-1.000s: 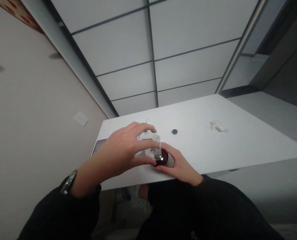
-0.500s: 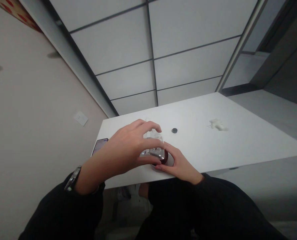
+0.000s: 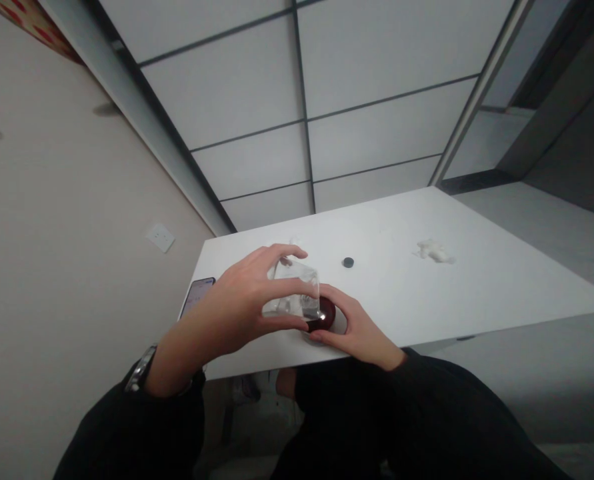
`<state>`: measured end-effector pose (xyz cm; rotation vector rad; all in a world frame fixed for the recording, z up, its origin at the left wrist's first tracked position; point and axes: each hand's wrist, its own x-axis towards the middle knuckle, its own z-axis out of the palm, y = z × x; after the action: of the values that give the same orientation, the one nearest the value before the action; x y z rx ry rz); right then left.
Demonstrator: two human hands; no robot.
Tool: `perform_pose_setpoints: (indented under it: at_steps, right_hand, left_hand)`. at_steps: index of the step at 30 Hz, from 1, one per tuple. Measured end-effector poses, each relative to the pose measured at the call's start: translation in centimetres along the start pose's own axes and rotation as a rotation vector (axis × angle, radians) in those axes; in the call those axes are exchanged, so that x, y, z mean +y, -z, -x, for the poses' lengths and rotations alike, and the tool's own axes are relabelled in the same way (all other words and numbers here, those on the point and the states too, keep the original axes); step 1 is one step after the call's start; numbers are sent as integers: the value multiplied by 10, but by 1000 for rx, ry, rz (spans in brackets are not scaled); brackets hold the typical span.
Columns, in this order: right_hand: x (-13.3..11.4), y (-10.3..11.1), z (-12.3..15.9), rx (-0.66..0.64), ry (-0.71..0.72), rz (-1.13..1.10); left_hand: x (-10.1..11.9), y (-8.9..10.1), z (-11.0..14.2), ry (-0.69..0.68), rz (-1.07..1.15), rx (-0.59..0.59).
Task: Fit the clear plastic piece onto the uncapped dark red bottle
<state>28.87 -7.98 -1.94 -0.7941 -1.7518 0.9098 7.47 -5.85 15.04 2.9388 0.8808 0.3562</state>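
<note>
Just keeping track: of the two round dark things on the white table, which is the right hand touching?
The larger glossy dark red round piece by the right hand; the small black disc lies apart.

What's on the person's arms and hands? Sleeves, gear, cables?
The left sleeve and right sleeve are long, black and end near the wrists. The left hand and right hand are bare, with no gloves, and no cables show. A dark wristwatch sits on the left wrist; its face can't be read.
</note>
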Motion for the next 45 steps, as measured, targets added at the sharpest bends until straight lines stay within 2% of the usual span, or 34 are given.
perform_pose_setpoints:
  at_steps: [8,13,16,19,24,28,33,40,45]
  right_hand:
    - [0,1,0,-9,31,-30]
    - [2,1,0,-19,23,-26]
    - [2,1,1,-16,27,-28]
    - [3,2,1,-15,35,-25]
    - [3,2,2,-18,43,-28]
    - [2,1,1,-19,31,-24]
    - [2,2,1,-19,30,-27]
    - [2,2,1,-22,29,-23]
    - [2,1,0,-19,30,-25]
  left_hand:
    - [-9,-20,23,144,205,65]
    - [-17,-44,38,229,339,131]
    - [-19,-62,49,338,460,152]
    - [-20,-82,59,437,661,250]
    - [-23,-105,69,472,875,468]
    - [-27,-104,72,437,858,551]
    - [-26,-99,71,413,748,521]
    - [-20,-100,64,515,918,561]
    - [-19,-87,59,544,868,491]
